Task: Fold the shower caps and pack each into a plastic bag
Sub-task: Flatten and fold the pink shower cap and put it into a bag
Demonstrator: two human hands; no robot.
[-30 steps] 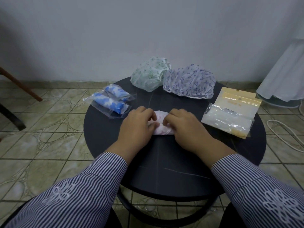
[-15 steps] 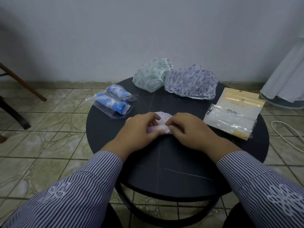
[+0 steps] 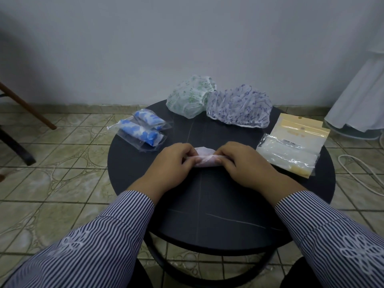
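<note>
On the round dark bench [image 3: 207, 215], two bagged blue-patterned caps [image 3: 143, 129] lie far left. A green-printed shower cap [image 3: 189, 98] and purple-printed shower cap [image 3: 239, 107] sit side by side, touching, at the back. A pack of clear plastic bags [image 3: 291, 146] lies right. A rolled pink cap [image 3: 204, 160] lies mid-bench between both hands.

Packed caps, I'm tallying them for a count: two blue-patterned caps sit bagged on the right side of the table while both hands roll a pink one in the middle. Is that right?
Not quite. In the head view the two bagged blue caps lie on the left side of the table, not the right. The rest holds: the left hand and right hand grip the pink cap in the middle.
</note>
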